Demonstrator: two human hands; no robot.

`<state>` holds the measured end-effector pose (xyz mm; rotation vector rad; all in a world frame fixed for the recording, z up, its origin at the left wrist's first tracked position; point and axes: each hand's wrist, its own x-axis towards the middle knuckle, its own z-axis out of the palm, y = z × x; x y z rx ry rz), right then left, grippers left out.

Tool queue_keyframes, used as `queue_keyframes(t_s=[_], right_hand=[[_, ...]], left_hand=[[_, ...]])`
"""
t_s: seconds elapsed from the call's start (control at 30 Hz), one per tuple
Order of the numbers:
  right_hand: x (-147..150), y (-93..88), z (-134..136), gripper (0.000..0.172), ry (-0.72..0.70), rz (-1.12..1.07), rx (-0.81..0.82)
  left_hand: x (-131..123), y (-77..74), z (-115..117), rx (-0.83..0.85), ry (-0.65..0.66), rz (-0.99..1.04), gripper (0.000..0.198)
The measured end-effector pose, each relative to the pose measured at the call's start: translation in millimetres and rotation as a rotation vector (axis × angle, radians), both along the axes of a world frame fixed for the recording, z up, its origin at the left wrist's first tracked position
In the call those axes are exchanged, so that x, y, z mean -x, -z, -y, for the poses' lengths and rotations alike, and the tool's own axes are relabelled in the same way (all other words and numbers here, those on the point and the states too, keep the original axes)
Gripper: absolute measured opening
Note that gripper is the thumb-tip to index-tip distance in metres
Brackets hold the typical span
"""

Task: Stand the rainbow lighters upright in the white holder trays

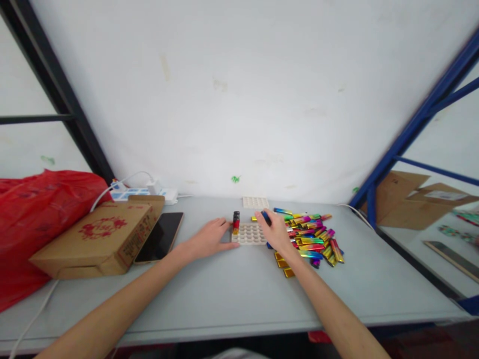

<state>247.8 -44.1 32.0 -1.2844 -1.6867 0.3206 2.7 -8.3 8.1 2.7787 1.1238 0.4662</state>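
Note:
A white tray with rows of holes point(251, 234) lies flat in front of me. Along its left side stand a few shiny lighters point(236, 223), black at the top with red and gold below. My left hand point(214, 238) rests at the tray's left edge, thumb and fingers apart, holding nothing. Above the tray's right part, my right hand point(276, 230) grips a dark blue lighter point(266, 218) between thumb and fingers. Right of the tray, and partly hidden by that hand, spreads a loose pile of metallic, many-coloured lighters point(312, 241).
A second white tray point(255, 202) lies near the wall. At left are a cardboard box point(101, 237), a dark tablet-like device point(160, 237), a red plastic bag point(41, 219) and a power strip point(170, 195). A blue metal frame point(407, 134) stands at right.

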Motion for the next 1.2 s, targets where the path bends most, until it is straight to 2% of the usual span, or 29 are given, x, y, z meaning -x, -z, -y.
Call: queue_keyframes(t_s=[0.13,0.23,0.3,0.4,0.53,0.63,0.73,0.93,1.03,1.1,1.2], right_hand=[[4,3.4,1,0.036,-0.112,0.034,0.059],[10,4.3,4,0.04,-0.208,0.109,0.001],[14,3.6,7,0.043,-0.221,0.177,-0.043],[18,2.1,10,0.046,-0.246,0.226,-0.01],[17,3.5,9,0.036,-0.29,0.216,-0.015],[15,8.8,6,0.034,-0.302,0.306,0.016],[18,14.1,5,0.034,-0.262,0.468,0.034],[39,12.3,7,0.046,-0.057,0.766,-0.079],[38,7.8,7,0.048,-0.066,0.744,-0.057],[28,5.5,4,0.044,-0.065,0.697,-0.027],[0,5.3,-5,0.036,0.058,0.657,0.02]], left_hand=[[1,2.3,-1,-0.005,-0.001,0.004,0.063],[2,4.2,-2,-0.005,0.001,0.016,0.063],[2,4.6,-2,-0.006,0.007,0.022,0.063],[2,4.7,-3,0.004,0.027,0.025,0.061],[3,6.4,-6,0.019,0.043,0.062,0.058],[3,7.4,-6,0.021,0.046,0.076,0.057],[2,6.5,-5,0.02,0.041,0.063,0.059],[2,3.4,-4,0.059,0.033,0.082,0.054],[2,2.5,-4,0.068,0.015,0.059,0.053],[2,1.9,-4,0.059,0.007,0.056,0.055],[3,0.8,-4,0.068,0.001,0.077,0.054]])
